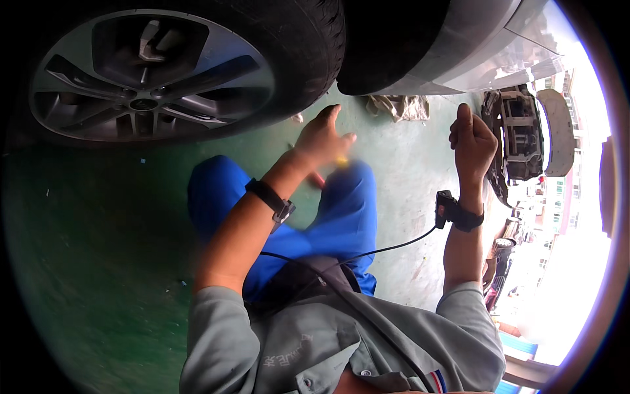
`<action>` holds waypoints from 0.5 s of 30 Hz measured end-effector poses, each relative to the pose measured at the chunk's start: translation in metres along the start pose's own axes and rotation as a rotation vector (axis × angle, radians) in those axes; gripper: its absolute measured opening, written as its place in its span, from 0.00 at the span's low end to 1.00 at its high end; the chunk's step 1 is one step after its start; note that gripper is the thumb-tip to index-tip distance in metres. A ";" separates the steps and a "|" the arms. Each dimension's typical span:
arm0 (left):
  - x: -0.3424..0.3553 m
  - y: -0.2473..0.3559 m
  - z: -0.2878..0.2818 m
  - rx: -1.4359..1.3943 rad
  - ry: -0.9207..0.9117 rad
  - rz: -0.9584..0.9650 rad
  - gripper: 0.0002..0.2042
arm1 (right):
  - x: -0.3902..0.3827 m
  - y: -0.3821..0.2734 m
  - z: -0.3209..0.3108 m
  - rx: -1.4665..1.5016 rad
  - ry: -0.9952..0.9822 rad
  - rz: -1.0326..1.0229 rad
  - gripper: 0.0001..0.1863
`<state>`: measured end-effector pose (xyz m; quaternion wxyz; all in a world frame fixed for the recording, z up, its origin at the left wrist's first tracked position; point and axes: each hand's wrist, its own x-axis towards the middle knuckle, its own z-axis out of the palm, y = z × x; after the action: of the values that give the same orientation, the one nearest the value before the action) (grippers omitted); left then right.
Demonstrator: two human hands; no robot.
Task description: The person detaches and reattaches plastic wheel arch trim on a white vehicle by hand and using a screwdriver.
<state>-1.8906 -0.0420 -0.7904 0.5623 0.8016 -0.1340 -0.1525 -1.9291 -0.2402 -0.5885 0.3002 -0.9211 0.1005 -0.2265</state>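
My left hand (323, 139) reaches forward below the car's tyre (308, 59), slightly smeared, with its fingers stretched out and thumb apart. It appears to hold nothing. Just under it, by my knee, show a blurred red piece (317, 180) and a yellow piece (341, 161); whether they belong to one object I cannot tell. To the right, my right hand (474, 141) is raised below the car's pale bumper (453, 65), fingers curled in and thumb pointing up. What lies inside its grip, if anything, is hidden. Neither hand visibly touches the car.
A spoked wheel (143, 105) fills the upper left. Crumpled pale cloth or plastic (400, 107) lies on the green floor (98, 262) beneath the bumper. A partly stripped vehicle (525, 134) stands at the right. A black cable (394, 250) runs from my right wrist across my lap.
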 end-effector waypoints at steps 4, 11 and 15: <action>0.007 0.000 -0.010 0.135 0.086 0.093 0.36 | -0.013 0.040 0.039 0.098 -0.218 0.182 0.25; -0.021 0.066 -0.070 0.407 0.284 0.537 0.16 | -0.016 0.139 0.121 0.142 -0.567 0.297 0.17; -0.012 0.113 -0.125 0.672 0.531 0.737 0.09 | 0.000 0.194 0.139 0.276 -0.586 0.289 0.14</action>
<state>-1.8572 0.0332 -0.6423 0.3068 0.8476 -0.3003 0.3119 -1.8719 -0.3244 -0.8044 0.4669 -0.8740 0.1079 0.0806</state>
